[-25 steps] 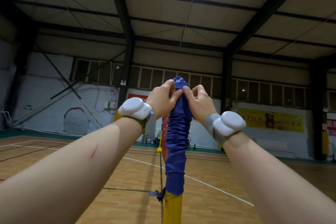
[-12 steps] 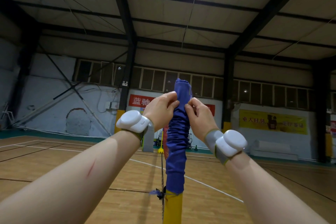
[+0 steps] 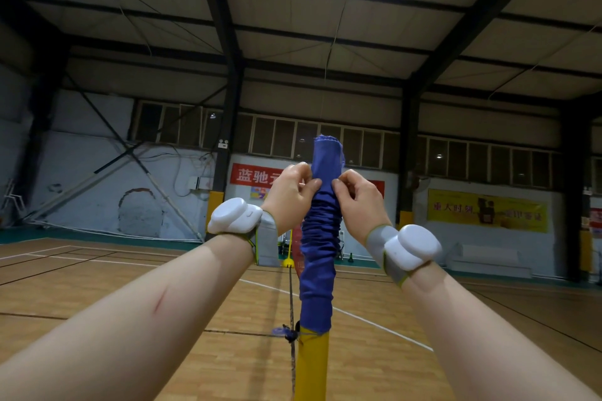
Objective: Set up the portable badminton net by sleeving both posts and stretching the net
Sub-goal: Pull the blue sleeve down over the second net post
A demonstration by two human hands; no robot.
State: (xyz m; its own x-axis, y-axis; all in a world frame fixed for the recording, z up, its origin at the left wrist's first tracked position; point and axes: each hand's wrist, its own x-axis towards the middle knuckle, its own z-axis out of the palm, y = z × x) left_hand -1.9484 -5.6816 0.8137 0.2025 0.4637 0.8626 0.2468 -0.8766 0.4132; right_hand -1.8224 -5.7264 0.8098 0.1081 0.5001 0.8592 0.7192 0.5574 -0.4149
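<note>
Both hands are up at the top of the yellow post (image 3: 311, 365), pinching the bunched blue sleeve (image 3: 319, 238) from either side. The left hand (image 3: 290, 195) nips the cloth between thumb and fingers; the right hand (image 3: 358, 202) does likewise, fingers curled. The sleeve stands upright along the post, its open hem topmost, its lower edge above the net cord (image 3: 292, 299).
</note>
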